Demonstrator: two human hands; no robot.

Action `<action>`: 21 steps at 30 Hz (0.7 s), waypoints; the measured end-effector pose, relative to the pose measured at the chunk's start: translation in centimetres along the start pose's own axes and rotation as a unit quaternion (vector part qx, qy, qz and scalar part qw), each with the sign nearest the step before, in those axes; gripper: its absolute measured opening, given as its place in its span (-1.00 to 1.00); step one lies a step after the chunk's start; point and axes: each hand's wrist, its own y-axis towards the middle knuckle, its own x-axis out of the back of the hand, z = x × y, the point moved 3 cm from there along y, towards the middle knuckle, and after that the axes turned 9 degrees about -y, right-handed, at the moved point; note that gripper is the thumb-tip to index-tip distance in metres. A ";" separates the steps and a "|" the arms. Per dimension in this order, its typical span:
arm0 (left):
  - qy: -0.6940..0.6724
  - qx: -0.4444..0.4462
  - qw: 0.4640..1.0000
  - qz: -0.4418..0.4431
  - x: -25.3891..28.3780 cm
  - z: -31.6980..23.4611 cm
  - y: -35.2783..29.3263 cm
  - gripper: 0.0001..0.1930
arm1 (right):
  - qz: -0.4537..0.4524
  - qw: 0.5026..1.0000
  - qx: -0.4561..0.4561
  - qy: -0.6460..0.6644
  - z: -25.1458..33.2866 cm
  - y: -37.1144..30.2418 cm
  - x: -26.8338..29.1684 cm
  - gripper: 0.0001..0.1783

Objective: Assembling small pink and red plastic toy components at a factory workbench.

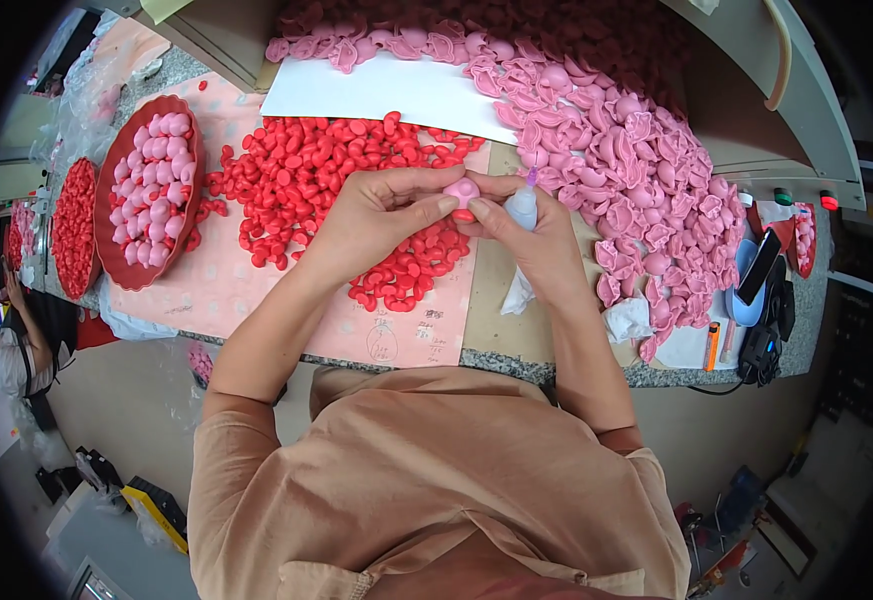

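My left hand (381, 215) and my right hand (544, 240) meet over the work table, both closed. Between their fingertips is a small rounded pink piece (462, 188), with a glossy red piece (464, 215) against its lower side. Tucked in my right hand is a translucent squeeze bottle (522, 208) with a purple tip pointing up. Beneath and left of my hands spreads a heap of loose red pieces (306, 160). On the right lies a large pile of pink shell-like pieces (646, 190), many with frilled edges.
At the left stand a red scalloped tray (108, 215) of pink-and-red pieces and another tray (76, 225) of red pieces. Crumpled tissue (628, 320), an orange cutter (711, 345) and a phone (757, 268) lie at the right. A shelf panel (736, 120) overhangs the back right.
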 end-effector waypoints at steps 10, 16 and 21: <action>-0.002 -0.003 1.000 -0.002 -0.1 0.0 0.0 -0.66 | -0.003 1.000 0.001 0.003 -0.1 0.0 -0.1 -0.71; 0.005 -0.005 1.000 -0.004 -0.1 -0.1 -0.1 -0.66 | -0.004 1.000 0.004 -0.003 0.1 0.0 -0.1 -0.71; 0.002 -0.010 1.000 -0.001 0.0 0.1 0.0 -0.66 | -0.003 1.000 0.002 -0.005 -0.1 0.0 0.0 -0.71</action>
